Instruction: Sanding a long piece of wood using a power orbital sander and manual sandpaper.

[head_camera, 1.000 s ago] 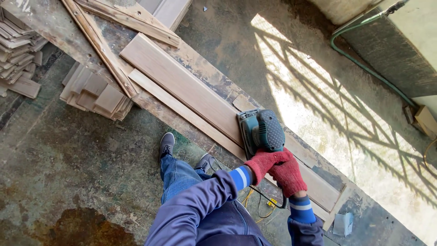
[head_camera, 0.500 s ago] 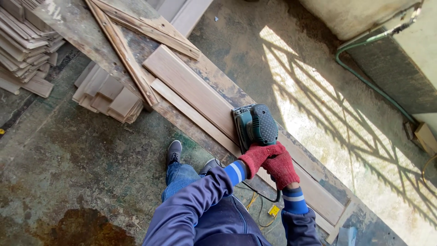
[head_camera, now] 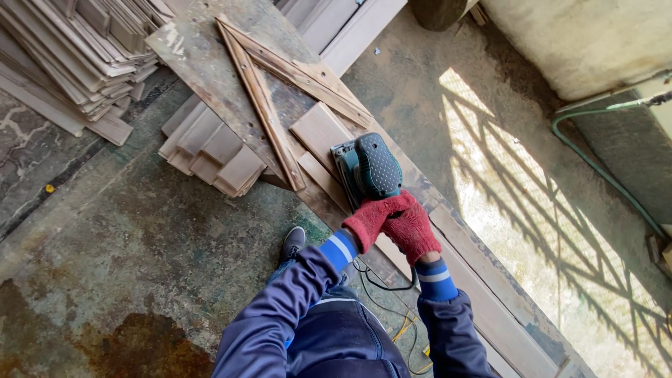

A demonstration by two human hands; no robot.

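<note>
Fingers of left hand (head_camera: 369, 220) & right hand (head_camera: 413, 231), red-gloved, curled tight round sander (head_camera: 367, 170) on plank (head_camera: 322, 133).

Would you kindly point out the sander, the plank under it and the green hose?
sander (head_camera: 378, 168), head view, on its dark dotted top grip.
plank (head_camera: 318, 129), head view, on the bare far end ahead of the sander.
green hose (head_camera: 595, 164), head view, on the stretch running along the floor by the wall.
</note>
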